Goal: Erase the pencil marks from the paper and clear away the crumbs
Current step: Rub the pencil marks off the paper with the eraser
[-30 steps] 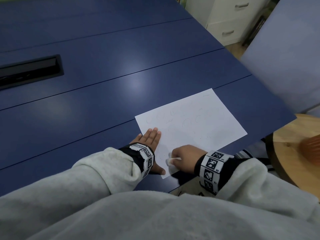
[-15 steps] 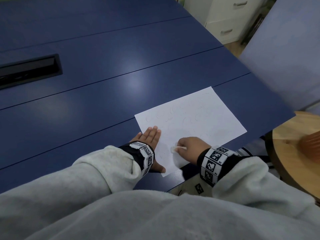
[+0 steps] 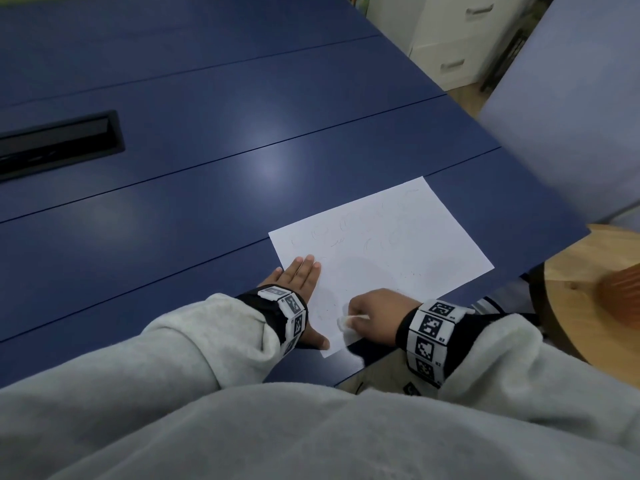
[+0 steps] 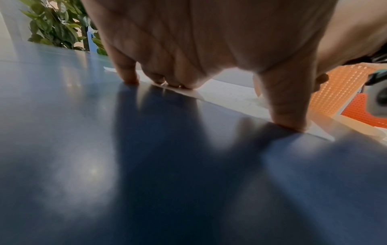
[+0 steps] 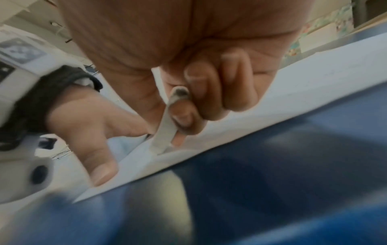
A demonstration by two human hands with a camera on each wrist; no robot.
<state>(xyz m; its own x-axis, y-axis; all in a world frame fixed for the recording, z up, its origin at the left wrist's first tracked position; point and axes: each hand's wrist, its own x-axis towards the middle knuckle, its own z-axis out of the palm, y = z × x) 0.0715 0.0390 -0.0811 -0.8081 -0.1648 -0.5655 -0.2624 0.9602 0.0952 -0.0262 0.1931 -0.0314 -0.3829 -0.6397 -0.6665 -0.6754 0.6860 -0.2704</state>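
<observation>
A white sheet of paper (image 3: 381,251) lies on the blue table (image 3: 207,168) near its front right corner, with faint pencil marks (image 3: 341,233) across its far half and a few dark specks nearer me. My left hand (image 3: 303,271) lies flat, fingers straight, pressing the paper's left edge; the left wrist view shows the fingertips (image 4: 289,122) on the paper (image 4: 230,97). My right hand (image 3: 374,313) pinches a thin white eraser (image 3: 344,322) near the paper's front corner. In the right wrist view the eraser (image 5: 165,132), its upper end smudged grey, touches the paper (image 5: 293,86).
A black recessed hatch (image 3: 59,143) sits in the table at the far left. Past the table's right edge stand a round wooden stool (image 3: 588,289), a pale blue panel (image 3: 571,98) and white drawers (image 3: 450,39). An orange perforated chair (image 4: 343,89) shows beyond the paper.
My right hand with the eraser went forward over the paper half a second ago and has come back toward the front corner. The left hand has stayed in place.
</observation>
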